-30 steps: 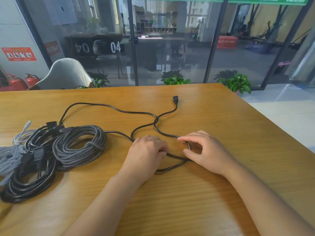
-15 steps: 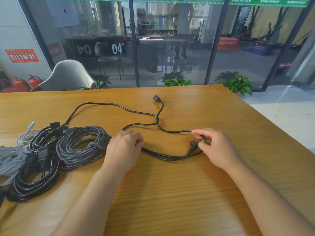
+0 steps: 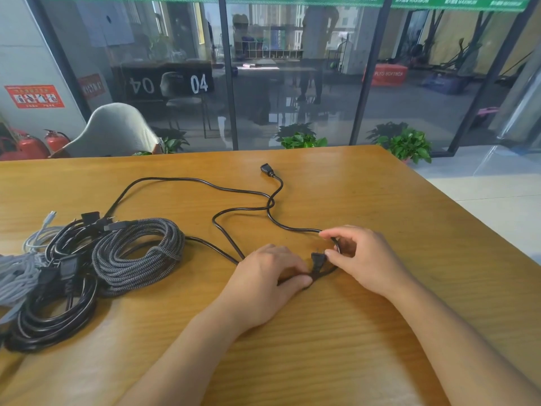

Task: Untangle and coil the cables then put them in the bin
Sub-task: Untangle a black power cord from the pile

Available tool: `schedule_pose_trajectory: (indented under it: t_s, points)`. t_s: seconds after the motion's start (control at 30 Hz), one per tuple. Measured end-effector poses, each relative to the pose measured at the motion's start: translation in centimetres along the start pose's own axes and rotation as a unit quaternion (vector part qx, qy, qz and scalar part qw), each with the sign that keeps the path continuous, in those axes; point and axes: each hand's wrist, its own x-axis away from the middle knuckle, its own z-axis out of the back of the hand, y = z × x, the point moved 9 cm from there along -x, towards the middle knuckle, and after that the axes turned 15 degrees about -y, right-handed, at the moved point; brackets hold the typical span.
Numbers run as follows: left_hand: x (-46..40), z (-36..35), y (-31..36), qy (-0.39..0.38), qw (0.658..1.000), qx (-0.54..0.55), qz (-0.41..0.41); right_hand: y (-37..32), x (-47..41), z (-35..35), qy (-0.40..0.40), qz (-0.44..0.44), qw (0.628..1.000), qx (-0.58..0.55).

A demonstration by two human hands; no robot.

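A thin black power cable sprawls in loose loops over the wooden table, its socket end lying far from me. My left hand pinches doubled strands of this cable against the tabletop. My right hand pinches the same cable by its plug, with a small loop running under its fingers. To the left lie a braided grey coil, a black coil and a pale grey cable bundle. No bin is in view.
The table's right edge drops to a tiled floor. Beyond the far edge stand a grey chair, potted plants and a glass wall. Bare wood lies in front of my forearms.
My left hand slid right along the cable to meet the right hand. The loop between the hands shrank, the plug end came up into view, and the far socket end shifted left.
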Motion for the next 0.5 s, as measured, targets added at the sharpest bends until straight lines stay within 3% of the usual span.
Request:
schedule_pose_trajectory:
  t_s: [0.13,0.27,0.5]
  points:
    - [0.4,1.6,-0.8,0.061,0.993,0.093,0.028,0.1,0.0,-0.1,0.0,-0.025,1.0,0.006]
    - [0.4,1.0,-1.1,0.028,0.986,0.158,0.048,0.1,0.2,0.0,-0.009,-0.031,0.999,-0.003]
    - [0.5,0.7,-1.5,0.013,0.982,0.172,0.078,-0.2,0.1,-0.6,-0.055,-0.027,0.998,0.021]
